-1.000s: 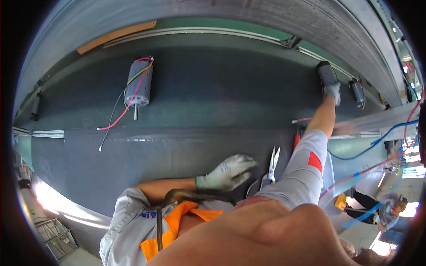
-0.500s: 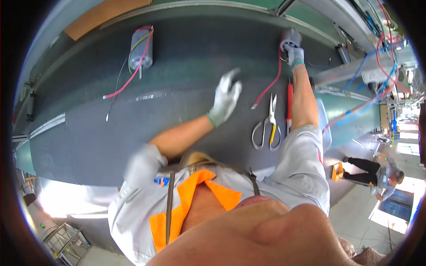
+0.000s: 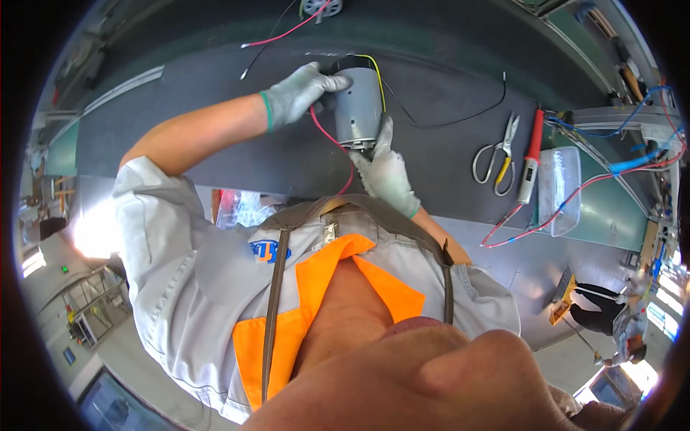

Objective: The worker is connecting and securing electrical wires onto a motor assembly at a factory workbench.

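1. The left hand (image 3: pixel 298 92), in a grey knit glove, is curled over the far end of a grey cylindrical motor (image 3: pixel 357 108), fingers wrapped onto its top edge
2. The right hand (image 3: pixel 386 171), gloved the same, presses up against the motor's near end with fingers mostly extended along its side; whether the thumb closes round it I cannot tell
3. The motor lies on the dark bench mat (image 3: pixel 215 151), just ahead of the person's chest, held between both hands
4. A red wire (image 3: pixel 332 140) and a yellow wire (image 3: pixel 375 68) run off the motor; their ends are hidden behind the gloves and housing
5. The shaft end is covered by the right palm
6. Well to the right lie scissors (image 3: pixel 497 147), a red-handled tool (image 3: pixel 530 154) and a clear plastic box (image 3: pixel 559 188)
7. Another wired part at the top edge is cut off by the frame
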The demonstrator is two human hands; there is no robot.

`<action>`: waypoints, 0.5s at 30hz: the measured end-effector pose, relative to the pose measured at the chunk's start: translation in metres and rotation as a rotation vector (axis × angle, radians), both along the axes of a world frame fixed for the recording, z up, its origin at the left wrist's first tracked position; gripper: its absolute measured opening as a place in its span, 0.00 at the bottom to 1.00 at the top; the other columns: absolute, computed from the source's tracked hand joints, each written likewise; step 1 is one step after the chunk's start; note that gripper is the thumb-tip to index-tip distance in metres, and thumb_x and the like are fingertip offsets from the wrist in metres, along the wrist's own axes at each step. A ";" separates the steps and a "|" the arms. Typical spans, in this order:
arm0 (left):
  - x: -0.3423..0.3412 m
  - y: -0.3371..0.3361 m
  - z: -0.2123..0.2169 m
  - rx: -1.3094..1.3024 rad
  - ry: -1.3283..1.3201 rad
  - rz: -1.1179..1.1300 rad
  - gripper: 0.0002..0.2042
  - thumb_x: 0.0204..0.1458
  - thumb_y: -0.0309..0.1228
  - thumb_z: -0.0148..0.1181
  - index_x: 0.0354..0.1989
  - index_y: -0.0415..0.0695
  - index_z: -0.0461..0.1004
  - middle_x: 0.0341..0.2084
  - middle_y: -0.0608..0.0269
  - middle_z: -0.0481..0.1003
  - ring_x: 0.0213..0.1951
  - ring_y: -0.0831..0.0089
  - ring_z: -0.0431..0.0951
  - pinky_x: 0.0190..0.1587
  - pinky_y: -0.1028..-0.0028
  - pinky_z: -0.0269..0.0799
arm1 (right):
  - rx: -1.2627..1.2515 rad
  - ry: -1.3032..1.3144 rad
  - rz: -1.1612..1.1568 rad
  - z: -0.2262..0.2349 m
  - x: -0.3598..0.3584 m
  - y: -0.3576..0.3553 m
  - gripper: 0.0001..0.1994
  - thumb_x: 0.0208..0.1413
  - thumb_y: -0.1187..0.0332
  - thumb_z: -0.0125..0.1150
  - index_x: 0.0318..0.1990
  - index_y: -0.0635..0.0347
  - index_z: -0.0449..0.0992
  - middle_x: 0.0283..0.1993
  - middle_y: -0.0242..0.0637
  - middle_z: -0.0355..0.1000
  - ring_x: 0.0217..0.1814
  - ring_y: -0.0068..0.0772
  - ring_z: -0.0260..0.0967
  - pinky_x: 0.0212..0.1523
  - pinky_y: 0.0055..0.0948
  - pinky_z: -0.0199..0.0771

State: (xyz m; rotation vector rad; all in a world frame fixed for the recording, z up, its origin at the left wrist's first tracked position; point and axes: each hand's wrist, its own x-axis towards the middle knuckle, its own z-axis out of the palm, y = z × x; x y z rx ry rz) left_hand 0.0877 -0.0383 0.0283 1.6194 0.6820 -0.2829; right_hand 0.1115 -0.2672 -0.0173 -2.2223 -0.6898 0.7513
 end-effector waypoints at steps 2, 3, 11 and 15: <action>-0.024 0.021 -0.010 0.047 0.059 0.017 0.24 0.57 0.48 0.64 0.52 0.41 0.72 0.33 0.71 0.74 0.29 0.85 0.72 0.27 0.80 0.66 | -0.209 -0.216 0.237 0.021 -0.005 0.004 0.40 0.57 0.62 0.63 0.72 0.70 0.49 0.32 0.55 0.77 0.34 0.57 0.78 0.36 0.49 0.77; -0.032 0.031 -0.009 0.009 0.088 -0.074 0.24 0.58 0.49 0.63 0.51 0.42 0.73 0.32 0.71 0.74 0.27 0.85 0.71 0.26 0.81 0.66 | 0.019 -0.401 0.240 0.019 0.000 -0.001 0.36 0.56 0.64 0.63 0.70 0.66 0.55 0.32 0.53 0.77 0.34 0.55 0.78 0.35 0.48 0.77; -0.056 0.044 -0.012 -0.034 0.018 -0.170 0.24 0.61 0.54 0.56 0.45 0.41 0.77 0.33 0.63 0.78 0.28 0.78 0.77 0.27 0.80 0.69 | 0.509 -0.424 0.138 -0.024 0.077 0.054 0.29 0.54 0.73 0.54 0.67 0.57 0.65 0.47 0.53 0.76 0.47 0.50 0.75 0.50 0.42 0.75; -0.050 0.044 0.008 -0.165 0.123 -0.142 0.26 0.63 0.56 0.52 0.49 0.43 0.77 0.39 0.62 0.78 0.33 0.77 0.78 0.30 0.78 0.72 | 0.473 0.057 0.310 0.055 0.071 0.046 0.22 0.54 0.70 0.56 0.58 0.60 0.73 0.33 0.49 0.75 0.31 0.47 0.76 0.35 0.36 0.77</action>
